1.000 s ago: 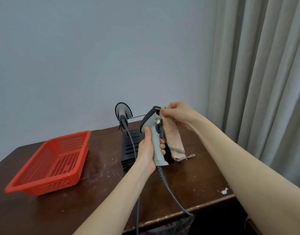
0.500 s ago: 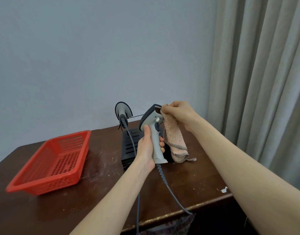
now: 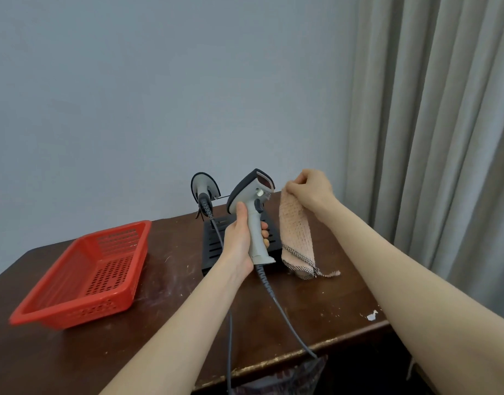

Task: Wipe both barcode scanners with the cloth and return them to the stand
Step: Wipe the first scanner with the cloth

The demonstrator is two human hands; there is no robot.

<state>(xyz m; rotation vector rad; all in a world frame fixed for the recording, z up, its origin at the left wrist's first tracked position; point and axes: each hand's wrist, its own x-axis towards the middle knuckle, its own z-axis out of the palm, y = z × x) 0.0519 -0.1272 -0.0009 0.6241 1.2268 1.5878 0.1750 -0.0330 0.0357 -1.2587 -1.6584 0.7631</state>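
My left hand [image 3: 239, 240] grips the handle of a grey barcode scanner [image 3: 252, 201], held upright above the black stand [image 3: 213, 246], its window facing right. Its coiled cable runs down over the table's front edge. My right hand [image 3: 310, 189] pinches the top of a pink cloth [image 3: 296, 238], which hangs just right of the scanner and is apart from it, its lower end near the table. A second scanner [image 3: 203, 189] sits at the back of the stand with its own cable trailing forward.
A red plastic basket [image 3: 82, 275] stands on the left of the dark wooden table [image 3: 165, 309]. Grey curtains [image 3: 433, 124] hang at the right, a plain wall behind. A white chip [image 3: 371, 315] marks the table near its front right edge.
My right hand has pulled the cloth off the scanner's head and moved it to the right. The scanner's window is now uncovered. My left hand keeps the scanner in about the same place.
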